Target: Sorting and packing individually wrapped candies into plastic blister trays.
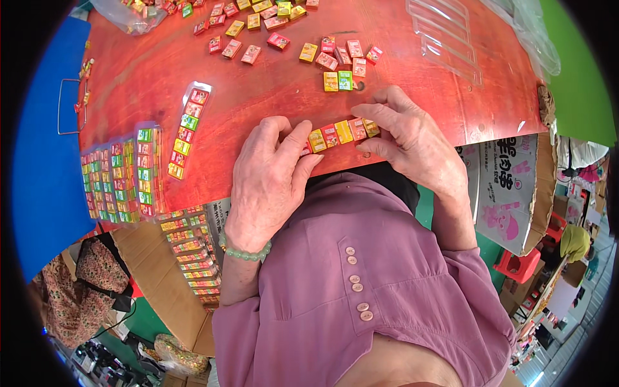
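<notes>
A short row of small yellow and red-pink boxes point(343, 131) lies end to end near the front edge of the red table. My left hand point(267, 171), with a green bead bracelet at its wrist, pinches the row's left end between thumb and fingers. At the other end, the thumb and fingers of my right hand point(412, 138) close on the last yellow box. My fingers partly cover both end boxes. Just beyond the row, a yellow box point(331, 81) and a green box point(345, 80) sit side by side.
Loose boxes point(277, 41) are scattered farther back. To the left stand a filled clear strip tray point(187, 132) and several packed strips point(119, 174). Clear plastic trays point(445, 32) lie at the back right. Below the table's left edge, an open carton point(158, 271) holds more filled strips.
</notes>
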Action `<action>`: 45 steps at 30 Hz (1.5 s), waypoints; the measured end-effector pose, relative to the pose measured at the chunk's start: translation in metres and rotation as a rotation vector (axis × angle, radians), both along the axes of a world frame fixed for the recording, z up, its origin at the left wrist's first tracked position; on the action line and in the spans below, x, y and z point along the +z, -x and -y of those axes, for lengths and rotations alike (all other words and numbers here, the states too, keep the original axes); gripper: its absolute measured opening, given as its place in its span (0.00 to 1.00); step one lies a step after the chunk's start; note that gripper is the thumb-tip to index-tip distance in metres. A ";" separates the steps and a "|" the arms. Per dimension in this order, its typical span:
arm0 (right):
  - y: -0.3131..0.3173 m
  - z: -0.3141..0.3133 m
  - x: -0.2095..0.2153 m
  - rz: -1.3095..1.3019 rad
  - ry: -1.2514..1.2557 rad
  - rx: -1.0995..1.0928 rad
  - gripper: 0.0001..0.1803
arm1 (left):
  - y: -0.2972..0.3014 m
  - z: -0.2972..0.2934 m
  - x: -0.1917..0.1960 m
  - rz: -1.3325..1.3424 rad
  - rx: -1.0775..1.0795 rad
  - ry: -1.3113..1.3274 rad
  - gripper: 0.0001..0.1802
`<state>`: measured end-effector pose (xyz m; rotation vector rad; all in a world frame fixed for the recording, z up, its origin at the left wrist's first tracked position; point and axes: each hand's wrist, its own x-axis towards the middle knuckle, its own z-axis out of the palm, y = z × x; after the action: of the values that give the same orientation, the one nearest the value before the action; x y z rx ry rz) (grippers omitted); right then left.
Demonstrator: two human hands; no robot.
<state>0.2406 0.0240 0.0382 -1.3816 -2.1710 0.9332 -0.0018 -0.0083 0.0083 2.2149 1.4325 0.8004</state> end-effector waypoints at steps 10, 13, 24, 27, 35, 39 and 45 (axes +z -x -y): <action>-0.002 -0.007 -0.010 0.035 -0.065 0.165 0.18 | -0.007 0.000 -0.007 -0.031 -0.054 -0.085 0.22; -0.002 0.000 -0.012 0.061 -0.095 0.169 0.16 | -0.010 0.003 -0.006 -0.072 -0.036 -0.108 0.20; -0.048 0.013 0.006 0.017 -0.124 0.027 0.14 | -0.052 -0.020 0.020 -0.077 -0.154 -0.144 0.18; -0.082 -0.002 0.017 0.020 -0.269 -0.098 0.15 | -0.092 -0.058 0.041 -0.051 -0.247 -0.222 0.15; -0.168 -0.049 0.009 0.141 -0.350 -0.233 0.16 | -0.179 -0.145 0.016 0.029 -0.421 -0.313 0.11; -0.184 -0.062 -0.006 0.113 -0.332 -0.225 0.16 | -0.194 -0.162 0.004 0.009 -0.441 -0.323 0.15; -0.189 -0.069 -0.016 0.049 -0.203 -0.239 0.16 | -0.198 -0.168 -0.008 -0.007 -0.455 -0.245 0.15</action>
<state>0.4298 0.0931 0.0227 -1.5329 -2.0135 0.5807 0.1963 0.1596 0.0005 2.5872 0.8097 0.8363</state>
